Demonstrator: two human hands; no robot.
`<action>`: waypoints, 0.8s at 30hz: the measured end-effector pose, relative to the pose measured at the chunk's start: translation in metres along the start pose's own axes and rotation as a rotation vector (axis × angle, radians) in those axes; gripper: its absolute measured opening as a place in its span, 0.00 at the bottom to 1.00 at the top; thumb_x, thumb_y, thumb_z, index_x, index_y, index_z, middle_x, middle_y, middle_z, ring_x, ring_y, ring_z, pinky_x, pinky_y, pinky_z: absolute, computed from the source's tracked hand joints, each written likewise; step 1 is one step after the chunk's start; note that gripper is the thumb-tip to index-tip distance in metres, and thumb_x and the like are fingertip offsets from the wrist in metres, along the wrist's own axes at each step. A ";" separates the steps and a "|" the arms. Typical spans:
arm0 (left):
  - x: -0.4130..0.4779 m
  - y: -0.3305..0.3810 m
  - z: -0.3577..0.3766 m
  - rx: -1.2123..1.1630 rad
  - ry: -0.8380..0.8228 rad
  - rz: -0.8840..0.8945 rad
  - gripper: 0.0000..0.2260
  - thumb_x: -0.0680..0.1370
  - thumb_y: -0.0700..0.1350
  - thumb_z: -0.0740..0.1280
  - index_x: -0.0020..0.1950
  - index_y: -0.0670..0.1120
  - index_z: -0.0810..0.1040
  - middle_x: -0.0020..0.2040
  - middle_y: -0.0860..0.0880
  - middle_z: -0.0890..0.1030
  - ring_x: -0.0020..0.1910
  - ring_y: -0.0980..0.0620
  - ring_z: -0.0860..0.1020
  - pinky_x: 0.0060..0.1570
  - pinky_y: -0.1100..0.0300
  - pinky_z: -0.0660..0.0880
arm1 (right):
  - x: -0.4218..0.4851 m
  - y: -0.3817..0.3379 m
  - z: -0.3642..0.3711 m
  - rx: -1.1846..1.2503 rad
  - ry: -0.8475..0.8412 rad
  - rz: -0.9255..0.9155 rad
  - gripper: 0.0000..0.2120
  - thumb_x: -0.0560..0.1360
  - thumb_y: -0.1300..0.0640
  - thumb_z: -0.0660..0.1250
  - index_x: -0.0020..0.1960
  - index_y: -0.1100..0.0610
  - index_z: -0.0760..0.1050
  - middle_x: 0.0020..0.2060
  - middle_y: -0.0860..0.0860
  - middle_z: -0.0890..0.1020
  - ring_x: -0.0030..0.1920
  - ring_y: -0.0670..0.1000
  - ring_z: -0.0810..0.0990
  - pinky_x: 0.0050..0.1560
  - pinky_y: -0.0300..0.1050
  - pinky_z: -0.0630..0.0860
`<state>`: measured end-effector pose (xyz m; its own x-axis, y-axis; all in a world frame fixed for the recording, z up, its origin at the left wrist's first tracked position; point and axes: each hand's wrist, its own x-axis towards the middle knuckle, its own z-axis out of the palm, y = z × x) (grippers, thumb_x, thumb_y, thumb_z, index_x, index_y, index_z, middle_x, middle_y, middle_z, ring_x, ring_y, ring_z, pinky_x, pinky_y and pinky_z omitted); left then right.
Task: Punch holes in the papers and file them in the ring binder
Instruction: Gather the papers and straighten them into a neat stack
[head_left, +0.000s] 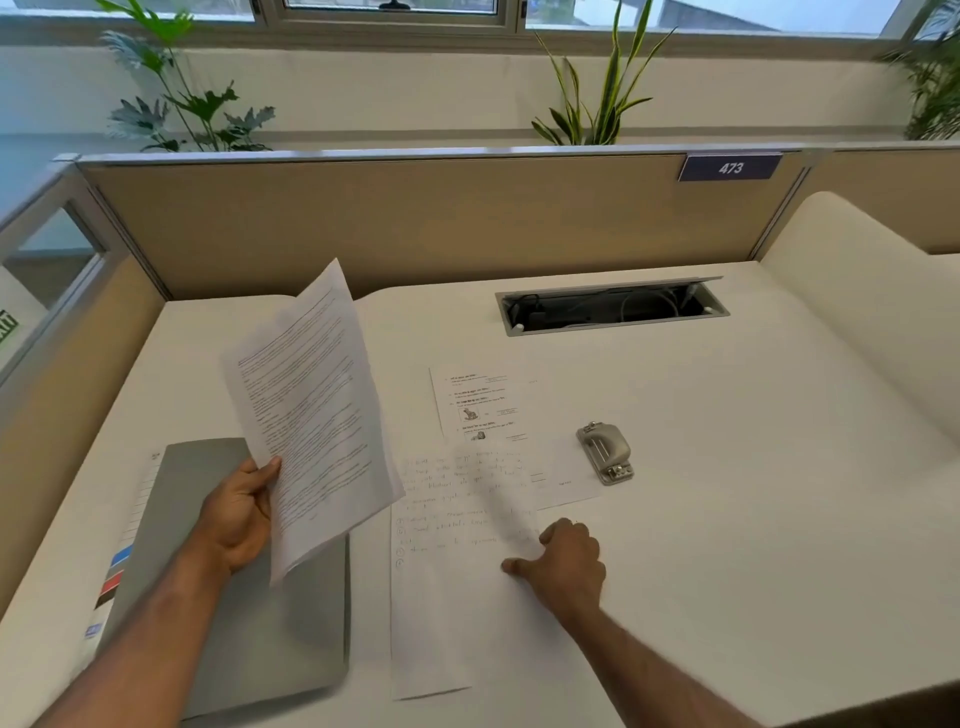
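Observation:
My left hand (241, 514) holds a printed sheet (311, 410) up in the air by its lower left edge, above the closed grey ring binder (228, 623) lying flat at the left. My right hand (566, 564) rests on a handwritten sheet (447, 571) that lies flat in the middle of the desk, fingers curled at its right edge; the paper looks blurred there. Behind it lies another printed sheet (488, 410) with small pictures. A metal hole punch (605, 452) stands to the right of the papers, apart from both hands.
The white desk (727, 519) is enclosed by beige partition panels (415, 223). An open cable tray (610, 306) is cut into the desk at the back. Coloured index tabs (117, 571) stick out at the binder's left. A curved white side surface (883, 312) rises at the right.

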<state>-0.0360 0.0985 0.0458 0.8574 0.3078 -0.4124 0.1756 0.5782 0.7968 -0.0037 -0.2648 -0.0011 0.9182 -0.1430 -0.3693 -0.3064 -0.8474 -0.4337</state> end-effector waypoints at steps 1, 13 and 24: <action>-0.002 -0.002 0.001 -0.007 -0.010 -0.006 0.13 0.82 0.40 0.57 0.60 0.44 0.78 0.52 0.48 0.85 0.48 0.51 0.84 0.47 0.54 0.82 | 0.000 0.000 0.000 0.047 0.004 -0.004 0.30 0.59 0.40 0.80 0.51 0.50 0.68 0.49 0.47 0.75 0.54 0.52 0.74 0.52 0.48 0.73; -0.012 -0.030 0.019 0.012 -0.040 -0.071 0.14 0.82 0.39 0.56 0.64 0.41 0.76 0.55 0.43 0.84 0.49 0.47 0.84 0.46 0.53 0.82 | 0.018 -0.006 -0.043 0.552 -0.185 -0.266 0.08 0.74 0.60 0.69 0.53 0.54 0.79 0.46 0.50 0.86 0.44 0.51 0.85 0.48 0.51 0.82; -0.014 -0.063 0.040 0.145 -0.007 -0.126 0.11 0.81 0.38 0.60 0.61 0.39 0.77 0.56 0.39 0.83 0.49 0.42 0.84 0.40 0.52 0.82 | 0.007 -0.042 -0.059 1.149 -0.392 -0.223 0.08 0.74 0.63 0.71 0.54 0.59 0.79 0.47 0.59 0.86 0.42 0.56 0.85 0.40 0.48 0.82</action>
<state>-0.0392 0.0277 0.0190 0.8276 0.2336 -0.5104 0.3495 0.4970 0.7942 0.0305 -0.2605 0.0629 0.9020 0.2779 -0.3305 -0.3776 0.1360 -0.9159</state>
